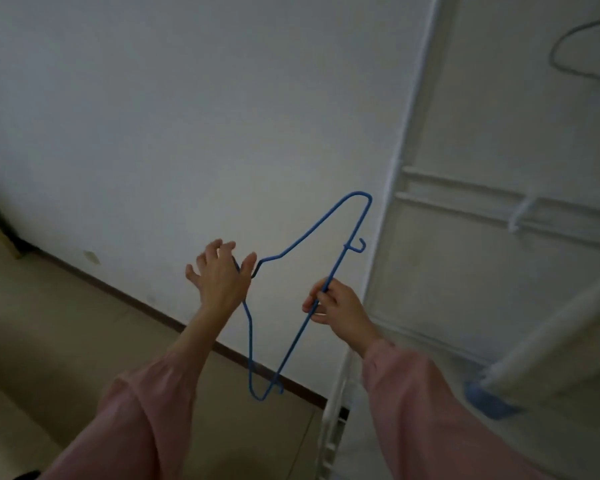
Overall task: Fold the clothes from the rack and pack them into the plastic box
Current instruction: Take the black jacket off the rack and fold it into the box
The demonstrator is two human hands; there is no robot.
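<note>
Someone in pink sleeves (136, 410) holds a blue wire hanger (345, 244) up against the white wall (187, 116). The right hand (333, 306) grips its long straight bar; the left hand (219, 271), fingers spread, touches it by the hook. Just to the right stands a white rack (418, 95), with another hanger (553, 57) hanging higher up on it.

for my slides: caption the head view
Right hand grips an empty thin blue clothes hanger, open left hand touching its hook, beside white metal rack
</note>
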